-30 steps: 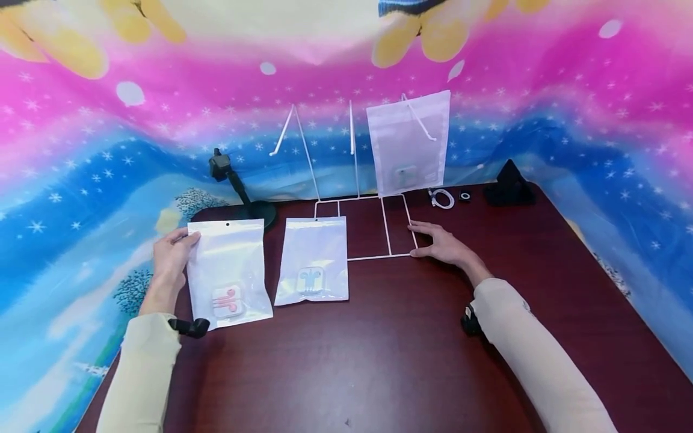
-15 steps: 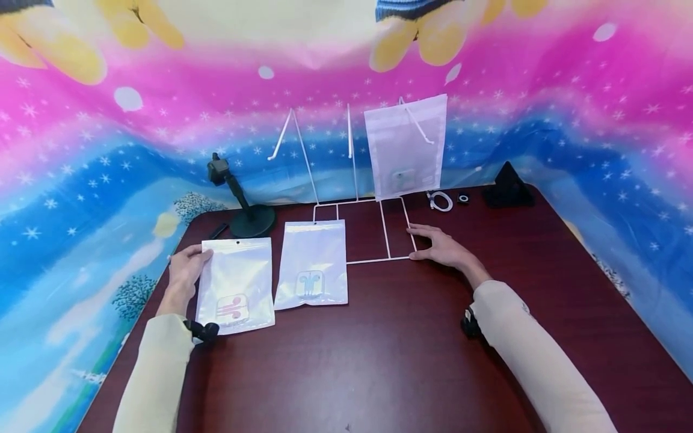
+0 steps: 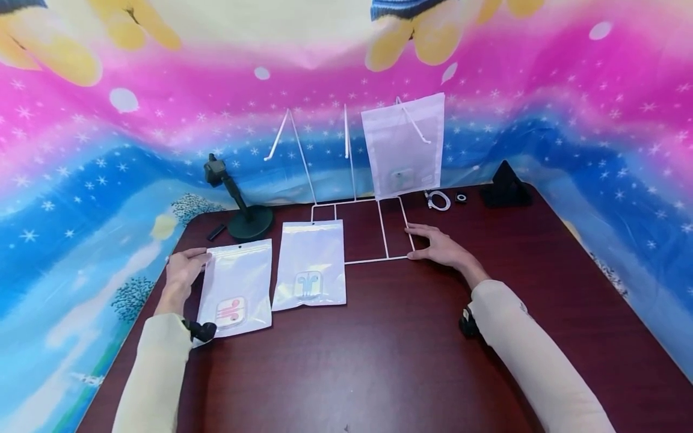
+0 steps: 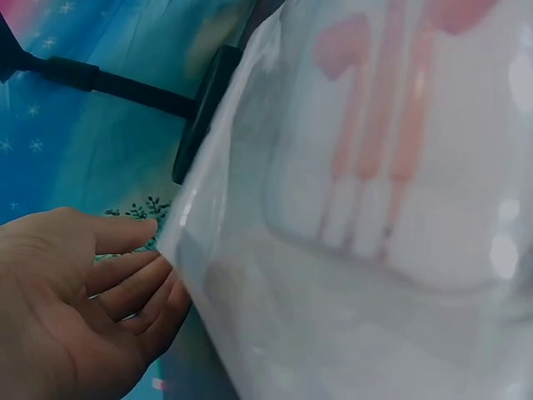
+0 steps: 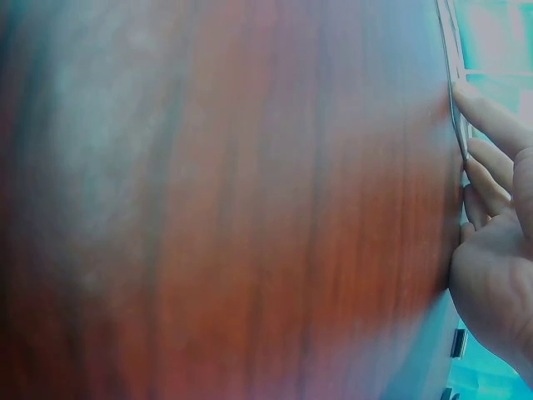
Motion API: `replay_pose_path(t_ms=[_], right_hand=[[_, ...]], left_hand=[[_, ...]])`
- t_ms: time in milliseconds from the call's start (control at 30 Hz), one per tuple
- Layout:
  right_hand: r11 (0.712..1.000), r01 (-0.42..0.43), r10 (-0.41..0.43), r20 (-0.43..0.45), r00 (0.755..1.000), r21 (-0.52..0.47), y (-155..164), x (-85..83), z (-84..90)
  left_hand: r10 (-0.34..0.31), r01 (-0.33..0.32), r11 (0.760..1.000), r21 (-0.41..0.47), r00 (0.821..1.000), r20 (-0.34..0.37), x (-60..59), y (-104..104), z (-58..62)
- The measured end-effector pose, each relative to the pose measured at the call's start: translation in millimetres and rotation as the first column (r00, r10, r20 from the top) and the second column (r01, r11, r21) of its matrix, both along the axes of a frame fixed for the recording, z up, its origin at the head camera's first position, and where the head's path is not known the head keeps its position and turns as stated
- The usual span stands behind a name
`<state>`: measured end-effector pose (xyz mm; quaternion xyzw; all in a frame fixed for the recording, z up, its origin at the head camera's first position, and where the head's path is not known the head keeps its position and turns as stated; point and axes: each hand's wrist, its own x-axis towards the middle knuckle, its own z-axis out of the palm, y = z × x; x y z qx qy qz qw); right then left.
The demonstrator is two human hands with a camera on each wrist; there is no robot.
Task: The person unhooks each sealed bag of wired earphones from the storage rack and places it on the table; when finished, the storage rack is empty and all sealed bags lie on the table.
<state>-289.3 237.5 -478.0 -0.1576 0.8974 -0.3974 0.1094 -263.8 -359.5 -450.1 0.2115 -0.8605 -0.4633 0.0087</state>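
Note:
My left hand [image 3: 184, 273] pinches the upper left corner of a white zip bag [image 3: 246, 273] with pink earphones [image 3: 231, 311] in a clear case. In the left wrist view this bag [image 4: 400, 325] fills the right side, close to the camera. My right hand [image 3: 441, 248] rests against the right end of the white wire rack's base [image 3: 361, 261], thumb near its front corner and fingers along the side bar. A second zip bag with blue earphones [image 3: 308, 285] lies over the base's left part. From the rack's right hook [image 3: 414, 123] hangs a third bag [image 3: 402, 153].
The rack's other hooks, left [image 3: 277, 135] and middle [image 3: 346, 132], carry no bag. Behind the left hand stands a black stand [image 3: 250, 222], with a small black stick [image 3: 216, 232] beside it. A coiled white cable [image 3: 438, 200], a small round item [image 3: 461, 198] and a black holder [image 3: 506, 186] sit back right.
My left hand and the bag with pink earphones have come lower and slightly right, nearer the front. The right hand stays at the rack base. The view has shifted slightly.

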Motion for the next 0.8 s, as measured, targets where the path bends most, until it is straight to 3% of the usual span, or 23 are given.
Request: replay_pose_path(t_ms=[167, 333, 433, 500, 667, 800], right_hand=[[1.0, -0.011, 0.011, -0.019, 1.0, 0.002, 0, -1.3, -0.3], [1.0, -0.013, 0.013, -0.024, 1.0, 0.004, 0, -0.9, 0.8], [1.0, -0.013, 0.014, -0.026, 1.0, 0.012, -1, -1.3, 1.5], [1.0, -0.009, 0.009, -0.025, 1.0, 0.018, -1, -2.0, 1.5], [1.0, -0.005, 0.006, -0.031, 1.0, 0.028, 0, -2.0, 1.2], [1.0, -0.005, 0.005, -0.029, 1.0, 0.02, -1, -0.1, 1.3]], left_hand=[[-0.006, 0.005, 1.0, -0.006, 0.996, -0.086, -3.6, 7, 17.6], [0.026, -0.02, 0.999, 0.033, 0.982, -0.185, -13.2, 31, 43.8], [-0.015, 0.03, 0.998, 0.061, 0.973, -0.231, -18.4, 55, 57.7], [-0.075, 0.097, 0.993, 0.071, 0.962, -0.262, -22.1, 74, 63.9], [-0.209, 0.251, 0.962, 0.108, 0.93, -0.301, -35.1, 125, 64.2], [-0.251, 0.291, 0.949, 0.121, 0.931, -0.263, -47.0, 162, 51.9]])
